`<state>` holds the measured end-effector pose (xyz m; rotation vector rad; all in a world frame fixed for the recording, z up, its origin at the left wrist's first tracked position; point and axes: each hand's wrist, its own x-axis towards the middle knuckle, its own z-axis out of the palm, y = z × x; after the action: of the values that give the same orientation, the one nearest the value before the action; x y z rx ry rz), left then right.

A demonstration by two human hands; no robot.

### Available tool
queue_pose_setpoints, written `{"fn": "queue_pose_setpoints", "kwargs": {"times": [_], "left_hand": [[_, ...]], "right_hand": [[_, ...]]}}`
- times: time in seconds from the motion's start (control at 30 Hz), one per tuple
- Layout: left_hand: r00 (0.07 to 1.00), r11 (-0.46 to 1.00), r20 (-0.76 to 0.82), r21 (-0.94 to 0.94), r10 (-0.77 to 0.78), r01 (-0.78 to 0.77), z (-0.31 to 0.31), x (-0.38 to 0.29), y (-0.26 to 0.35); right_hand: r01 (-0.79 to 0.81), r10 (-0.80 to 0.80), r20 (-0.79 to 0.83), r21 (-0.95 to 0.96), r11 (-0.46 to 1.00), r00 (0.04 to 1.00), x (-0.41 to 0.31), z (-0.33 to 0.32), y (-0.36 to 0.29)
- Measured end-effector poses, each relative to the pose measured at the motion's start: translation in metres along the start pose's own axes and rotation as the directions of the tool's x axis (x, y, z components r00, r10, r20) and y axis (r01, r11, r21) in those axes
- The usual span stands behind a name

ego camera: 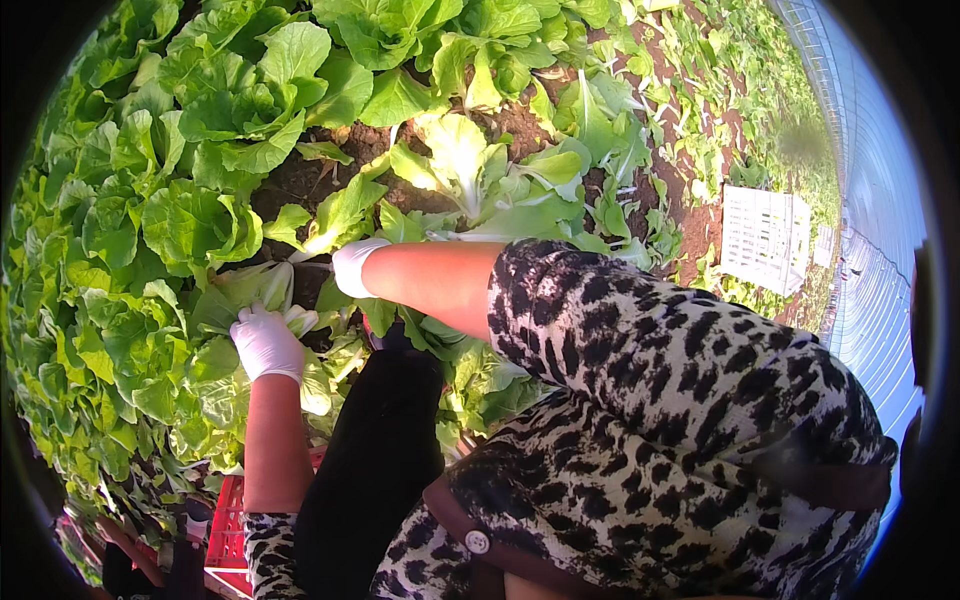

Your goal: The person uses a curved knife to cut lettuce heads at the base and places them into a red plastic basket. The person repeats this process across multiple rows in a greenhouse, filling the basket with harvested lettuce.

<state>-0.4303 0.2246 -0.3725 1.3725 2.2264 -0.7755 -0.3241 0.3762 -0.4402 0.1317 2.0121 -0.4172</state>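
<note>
My left hand (268, 343), in a thin white glove, rests on a leafy green head (259, 289) that lies tilted with its pale stalk base toward the right. The fingers are partly covered by the leaves, so their grip cannot be made out. My right hand (358, 268), gloved in white too, is near the pale base of that head, close to the soil. Its fingers are hidden behind the wrist and glove. Loose leaves with pale stems (469, 187) lie on the soil above my right forearm.
Dense rows of leafy greens (195, 221) stand at the left and top. A red plastic crate (229, 525) is at the lower left, near another person's arm (131, 551). A white plastic crate (765, 238) stands at the right among cut leaves, before the greenhouse film (877, 277).
</note>
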Motion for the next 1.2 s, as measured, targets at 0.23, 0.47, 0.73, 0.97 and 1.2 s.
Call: {"fn": "queue_pose_setpoints", "kwargs": {"times": [0.23,0.47,0.73,0.97,1.2], "left_hand": [[0.948,0.930,-0.318,-0.340,0.029,-0.143,-0.041,-0.037,-0.001],[0.937,-0.121,-0.329,-0.941,0.114,-0.315,-0.163,-0.127,-0.007],[0.675,-0.059,-0.558,-0.790,0.483,-0.611,-0.303,-0.215,0.042],[0.756,0.134,-0.564,-0.765,0.334,-0.630,-0.310,-0.284,0.116],[0.774,0.028,-0.551,-0.809,0.311,-0.587,-0.312,-0.317,0.119]], "right_hand": [[0.109,0.397,-0.508,0.709,0.697,0.765,-0.150,0.047,0.031],[0.484,0.528,-0.749,0.662,0.572,0.401,-0.360,0.028,0.063],[0.985,0.545,-0.834,0.150,0.082,0.081,-0.528,0.059,0.042],[0.877,0.352,-0.883,0.410,0.251,0.311,-0.559,0.093,0.076],[0.793,0.072,-0.892,0.431,0.431,0.446,-0.539,0.084,0.095]]}}
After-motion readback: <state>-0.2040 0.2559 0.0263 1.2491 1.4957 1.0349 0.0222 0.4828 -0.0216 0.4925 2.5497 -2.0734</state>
